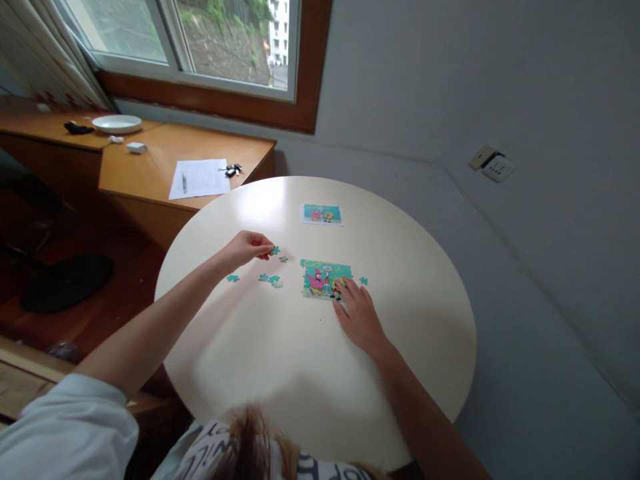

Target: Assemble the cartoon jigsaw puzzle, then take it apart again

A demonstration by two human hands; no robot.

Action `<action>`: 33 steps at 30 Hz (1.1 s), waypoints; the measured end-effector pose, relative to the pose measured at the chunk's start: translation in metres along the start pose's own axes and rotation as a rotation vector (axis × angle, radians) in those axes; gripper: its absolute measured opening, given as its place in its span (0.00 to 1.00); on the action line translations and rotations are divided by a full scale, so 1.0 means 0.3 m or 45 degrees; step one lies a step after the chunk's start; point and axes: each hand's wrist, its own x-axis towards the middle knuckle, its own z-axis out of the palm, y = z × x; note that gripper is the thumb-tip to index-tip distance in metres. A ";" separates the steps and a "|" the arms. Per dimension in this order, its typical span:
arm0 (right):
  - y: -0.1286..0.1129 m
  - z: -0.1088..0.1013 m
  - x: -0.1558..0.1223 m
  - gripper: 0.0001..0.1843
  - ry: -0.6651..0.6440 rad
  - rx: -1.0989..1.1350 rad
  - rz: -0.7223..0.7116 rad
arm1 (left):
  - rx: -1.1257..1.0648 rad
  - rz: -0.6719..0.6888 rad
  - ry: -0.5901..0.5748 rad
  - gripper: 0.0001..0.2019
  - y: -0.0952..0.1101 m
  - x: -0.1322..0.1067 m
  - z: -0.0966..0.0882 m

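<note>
My left hand (251,247) pinches a small teal jigsaw piece (275,251) just above the table. Under it lies another loose piece (284,259). My right hand (359,310) rests with fingers spread on the right part of the partly joined jigsaw puzzle (315,275), which shows cartoon figures on teal; its fingers cover some of the picture. More loose pieces (270,280) lie left of the puzzle, and one piece (364,281) sits to its right, beyond my right fingers. A reference picture card (323,215) of the same cartoon lies farther back.
The round white table (280,373) stands near a wall with a socket (498,167). Back left, a wooden desk (165,140) bears a paper sheet (200,179) with a pen, keys (232,170), a small white box (137,147) and a white plate (117,123).
</note>
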 end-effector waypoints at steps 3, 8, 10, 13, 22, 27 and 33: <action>0.003 0.002 0.000 0.25 0.007 0.003 -0.011 | 0.019 -0.010 -0.010 0.12 0.007 -0.003 0.011; 0.003 0.005 0.001 0.25 0.010 0.002 -0.003 | 0.035 -0.035 -0.038 0.10 0.020 0.010 0.059; 0.002 0.004 0.002 0.25 0.005 0.001 0.001 | 0.049 -0.062 -0.041 0.08 0.028 0.021 0.087; 0.001 0.001 0.002 0.26 -0.018 0.000 0.005 | 0.113 -0.107 -0.060 0.05 0.041 0.036 0.131; -0.009 -0.011 0.003 0.25 -0.036 0.005 0.022 | 0.309 -0.163 -0.147 0.04 0.040 0.077 0.221; -0.006 -0.009 0.004 0.25 -0.038 0.006 0.013 | 0.382 -0.208 -0.140 0.02 0.017 0.095 0.241; -0.003 -0.002 0.001 0.25 0.002 0.013 0.001 | 0.504 -0.146 -0.128 0.02 0.007 0.105 0.247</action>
